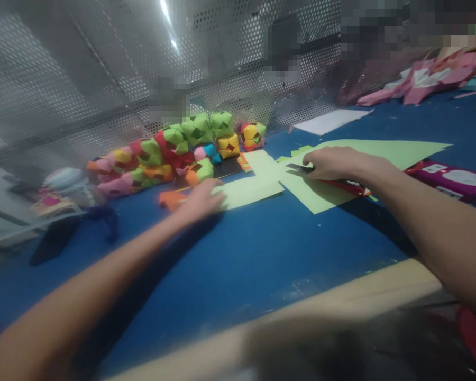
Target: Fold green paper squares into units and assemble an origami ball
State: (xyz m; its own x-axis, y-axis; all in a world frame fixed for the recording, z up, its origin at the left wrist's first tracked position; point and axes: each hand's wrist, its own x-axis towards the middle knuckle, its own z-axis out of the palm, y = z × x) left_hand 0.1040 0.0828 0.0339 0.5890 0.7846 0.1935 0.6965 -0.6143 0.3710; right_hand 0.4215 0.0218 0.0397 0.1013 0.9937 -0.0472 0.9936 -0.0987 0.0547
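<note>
On the blue tabletop, my left hand [202, 200] rests at the left end of a pale green paper strip [252, 191], fingers extended over its edge and somewhat blurred. My right hand [333, 163] is closed over a tool with a dark, flat tip [299, 168] and a red body [343, 186]. Its exact kind is hidden under my palm. Beneath this hand lies a larger pale green sheet [396, 151], one corner pointing toward me. Another pale green piece [264, 163] lies between my hands. Orange paper [170, 200] sits just left of my left hand.
Stacked folded-paper pieces in several colours [174, 140] line the back of the table. A white sheet [331, 121] lies behind, with pink paper shapes [416, 82] at far right. A purple case [452, 177] is beside my right forearm. Perforated metal panel [230, 63] stands behind.
</note>
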